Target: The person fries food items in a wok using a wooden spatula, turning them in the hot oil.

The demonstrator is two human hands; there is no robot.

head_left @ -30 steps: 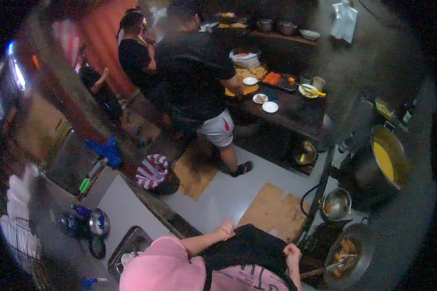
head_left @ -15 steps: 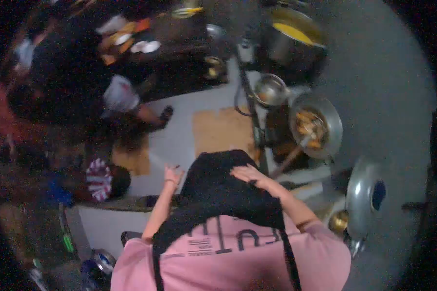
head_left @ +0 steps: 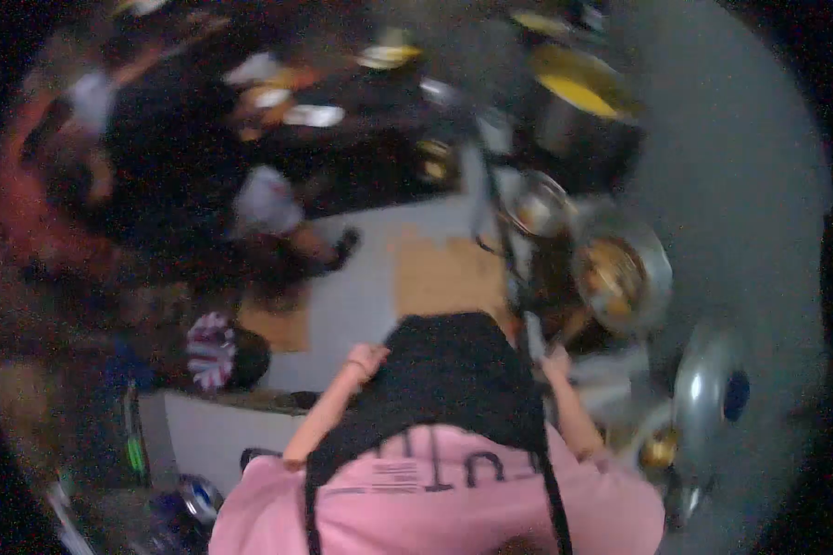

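My left hand (head_left: 367, 357) is at the left edge of the black apron (head_left: 453, 370), its fingers curled against or beside the cloth; whether it pinches the cloth is blurred. On the apron's right side, my right hand (head_left: 555, 361) is near the handle end of a utensil that leans into a wok (head_left: 659, 268) of browned food. Blur hides whether that hand touches the handle, and its fingers are smeared.
A large pot (head_left: 565, 125) with yellow contents stands at the upper right, a metal bowl (head_left: 539, 203) below it. A big lid (head_left: 703, 384) is at the right. Another person (head_left: 176, 166) stands at the upper left. Cardboard (head_left: 449, 273) lies on the floor.
The view has swung toward the stove side since the first frame. My right hand has moved from over the apron out to its right. My left hand has come to the apron's left edge.
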